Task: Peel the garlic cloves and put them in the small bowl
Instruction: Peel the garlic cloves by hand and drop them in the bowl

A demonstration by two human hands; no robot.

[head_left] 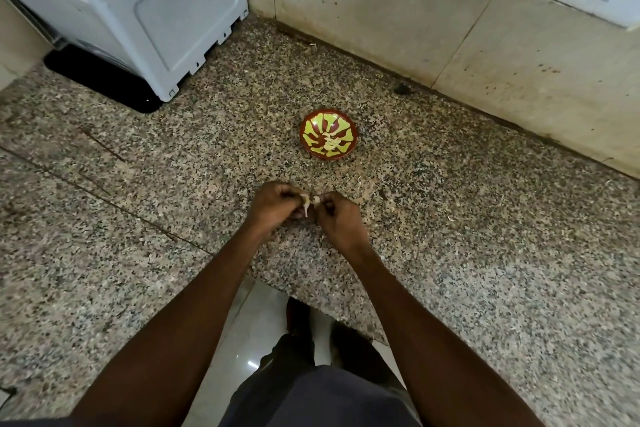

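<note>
**Mid-peel over speckled granite worktop [450,218]**

Both hands low centre: left hand [273,208] and right hand [337,218], fingers curled, pinching one small pale garlic clove [309,202] between them, above worktop. Papery skin strip hanging down. Long axis unclear. Probably light, firm, slippery once bare; best gripped at ends. Red-and-yellow patterned small bowl [328,138] beyond, peeled cloves inside.
</note>
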